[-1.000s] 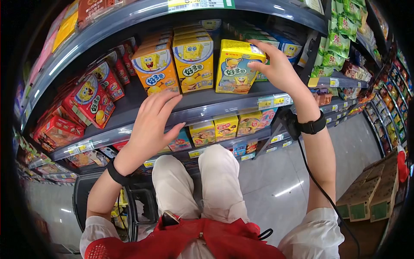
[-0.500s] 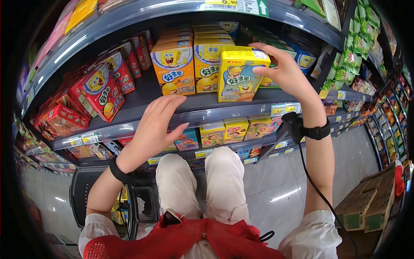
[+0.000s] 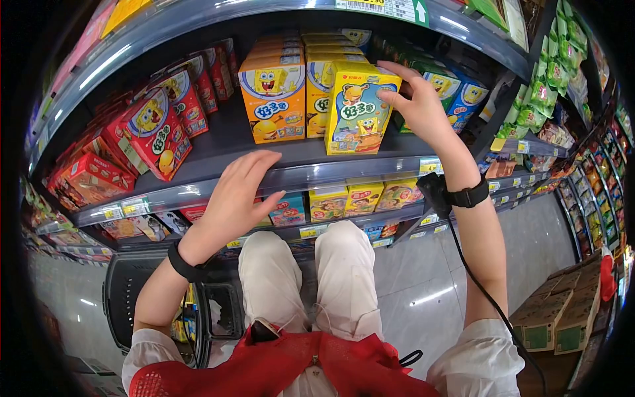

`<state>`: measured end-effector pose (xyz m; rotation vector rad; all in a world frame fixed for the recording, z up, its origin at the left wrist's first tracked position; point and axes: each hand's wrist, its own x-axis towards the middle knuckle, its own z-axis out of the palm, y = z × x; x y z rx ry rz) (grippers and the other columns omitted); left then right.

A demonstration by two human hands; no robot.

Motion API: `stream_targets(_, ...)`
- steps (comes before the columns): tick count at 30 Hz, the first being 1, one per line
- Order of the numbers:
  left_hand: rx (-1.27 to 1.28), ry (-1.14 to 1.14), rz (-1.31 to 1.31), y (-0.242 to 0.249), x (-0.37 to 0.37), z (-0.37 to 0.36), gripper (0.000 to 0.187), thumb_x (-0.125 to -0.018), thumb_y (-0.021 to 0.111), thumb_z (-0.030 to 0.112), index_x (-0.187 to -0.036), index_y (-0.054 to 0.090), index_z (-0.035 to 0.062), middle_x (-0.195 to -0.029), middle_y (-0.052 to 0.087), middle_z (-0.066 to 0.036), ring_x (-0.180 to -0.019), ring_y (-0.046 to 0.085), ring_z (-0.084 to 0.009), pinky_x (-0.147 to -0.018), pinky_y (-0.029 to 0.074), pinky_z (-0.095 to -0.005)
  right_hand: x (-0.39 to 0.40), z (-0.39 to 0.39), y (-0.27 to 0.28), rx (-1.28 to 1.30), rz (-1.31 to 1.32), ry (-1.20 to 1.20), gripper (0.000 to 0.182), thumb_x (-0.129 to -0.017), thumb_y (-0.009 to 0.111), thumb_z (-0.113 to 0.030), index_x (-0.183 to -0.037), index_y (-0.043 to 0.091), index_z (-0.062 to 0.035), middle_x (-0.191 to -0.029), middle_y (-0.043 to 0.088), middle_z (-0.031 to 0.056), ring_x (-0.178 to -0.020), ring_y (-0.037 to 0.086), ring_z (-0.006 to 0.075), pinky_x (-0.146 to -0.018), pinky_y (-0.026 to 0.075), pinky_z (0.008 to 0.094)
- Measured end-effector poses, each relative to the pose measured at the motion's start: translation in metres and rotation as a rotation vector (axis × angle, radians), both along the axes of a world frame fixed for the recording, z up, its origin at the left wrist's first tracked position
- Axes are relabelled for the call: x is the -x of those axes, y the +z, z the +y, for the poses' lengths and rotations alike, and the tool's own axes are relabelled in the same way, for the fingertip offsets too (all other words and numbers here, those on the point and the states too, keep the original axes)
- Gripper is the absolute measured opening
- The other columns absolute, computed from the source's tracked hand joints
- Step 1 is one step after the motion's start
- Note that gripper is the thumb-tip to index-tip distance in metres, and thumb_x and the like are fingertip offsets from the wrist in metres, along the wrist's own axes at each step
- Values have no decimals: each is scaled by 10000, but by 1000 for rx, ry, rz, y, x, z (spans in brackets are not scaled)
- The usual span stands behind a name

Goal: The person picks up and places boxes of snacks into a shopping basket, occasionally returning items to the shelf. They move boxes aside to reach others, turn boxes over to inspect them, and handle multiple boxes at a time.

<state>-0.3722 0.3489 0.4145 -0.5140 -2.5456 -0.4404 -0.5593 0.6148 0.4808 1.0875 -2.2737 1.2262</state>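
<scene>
My right hand (image 3: 418, 106) grips the upper right side of a yellow snack box (image 3: 360, 116) with a cartoon sponge on its front, thumb on the face and fingers behind. This box stands nearly upright at the shelf's front edge, partly covering a row of yellow boxes (image 3: 319, 69). Just to the left is a row of orange boxes (image 3: 272, 99). My left hand (image 3: 239, 195) holds nothing; its fingers are spread in front of the shelf rail (image 3: 301, 177), below and left of the orange boxes.
Red boxes (image 3: 155, 135) lean at the left of the shelf, and blue boxes (image 3: 468, 99) stand at the right. More boxes (image 3: 362, 197) fill the shelf below. A black basket (image 3: 126, 291) is on the floor at my left; cardboard cartons (image 3: 552, 311) lie at right.
My right hand has moved left with the yellow box, which now overlaps the yellow row more and shows its front more squarely. Green and blue boxes behind show more. My left hand has barely moved.
</scene>
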Motion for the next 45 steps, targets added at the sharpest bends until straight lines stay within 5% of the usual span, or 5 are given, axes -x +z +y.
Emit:
stream_targets(20,237,5,-42,-20,-2,-19,849,-728,740,219,-1394,272,-24,-1442,330,-175,-1357,293,-339,-1117,208,-490,-8,16,-7,181,21,-23,452,-789,677,-30,-1228,570,-38,-1064,616,90,-901,606,152,-772,472,260)
stream_targets(29,-331,-34,130,4,-19,-9,689,-820,667,161,-1376,306,-25,-1357,409,-236,-1267,416,-354,-1043,356,-388,-96,-62,17,202,119,182,462,-763,684,-4,-1208,593,-91,-1161,541,86,-1044,564,172,-736,539,245)
stream_targets(36,-683,88,161,-11,-16,-60,582,-832,636,0,-1338,348,-15,-1224,533,-168,-1083,584,-223,-907,481,-328,-114,-130,1,247,157,292,508,-817,658,-50,-1296,488,-54,-1185,524,132,-1058,561,223,-765,553,279)
stream_targets(40,-1047,86,-110,-6,-34,-65,517,-884,602,41,-1335,354,-16,-1212,554,-138,-1060,590,-169,-883,491,-289,-116,-141,-29,254,-150,445,605,-836,651,-107,-1364,368,-17,-1305,434,207,-1133,530,327,-893,473,366)
stream_targets(45,-1269,103,-333,1,-41,-65,445,-955,531,202,-1321,389,-9,-1137,596,-86,-1000,606,-115,-778,523,-245,-129,-126,-56,-98,95,374,643,-823,675,-148,-1384,369,-75,-1370,368,205,-1206,459,342,-960,422,392)
